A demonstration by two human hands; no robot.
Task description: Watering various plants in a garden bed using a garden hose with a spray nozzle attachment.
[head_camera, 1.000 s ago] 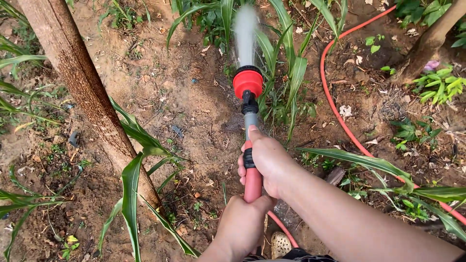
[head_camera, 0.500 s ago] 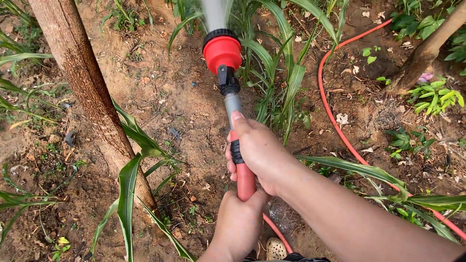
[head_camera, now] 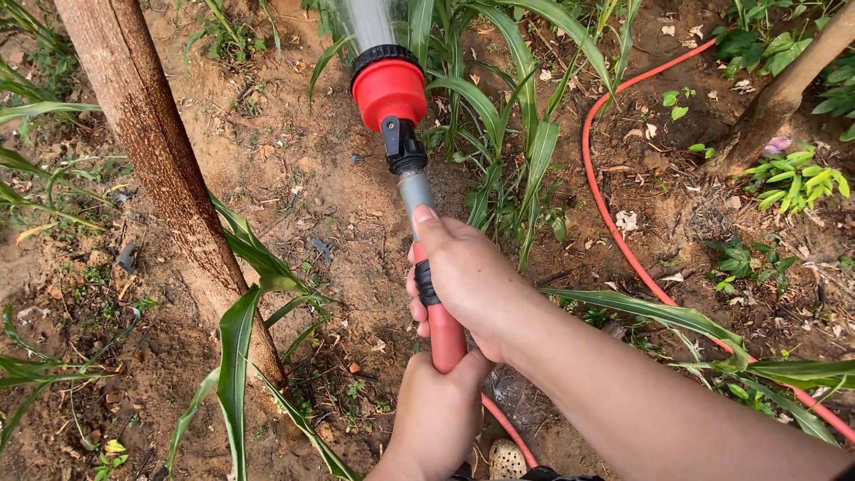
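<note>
left hand: the left hand (head_camera: 441, 410) is nearest the camera, closed in a fist around the bottom end of the spray wand (head_camera: 427, 258), just under the right hand.
right hand: the right hand (head_camera: 468, 281) is wrapped around the wand's red grip above the left hand, thumb laid straight along the grey tube, fingers curled around the far side.
spray wand: it runs from the two hands up and away, leaning a little left; the grey tube shows beyond the thumb, then a black joint, then the red spray head (head_camera: 387, 85).
foot: a pale perforated shoe (head_camera: 508, 459) shows at the bottom edge, just right of the wand's lower end.
hose: a red hose (head_camera: 606, 209) leaves below the wand's lower end, and a long red loop curves well to the right of the wand, up to the top right corner.
water: a grey-white spray (head_camera: 365, 20) leaves the spray head and runs out of the top edge.
tree trunk: a brown tree trunk (head_camera: 147, 142) slants down left of the wand, well apart from it.
leaves: long green leaves (head_camera: 517, 116) stand right of the spray head, close to it; more leaves (head_camera: 240, 347) hang at the trunk's foot, left of the hands.
open room: bare brown soil (head_camera: 303, 187) lies between the trunk and the wand.
far right: a second thin stem (head_camera: 784, 85) rises beyond the hose loop.
</note>
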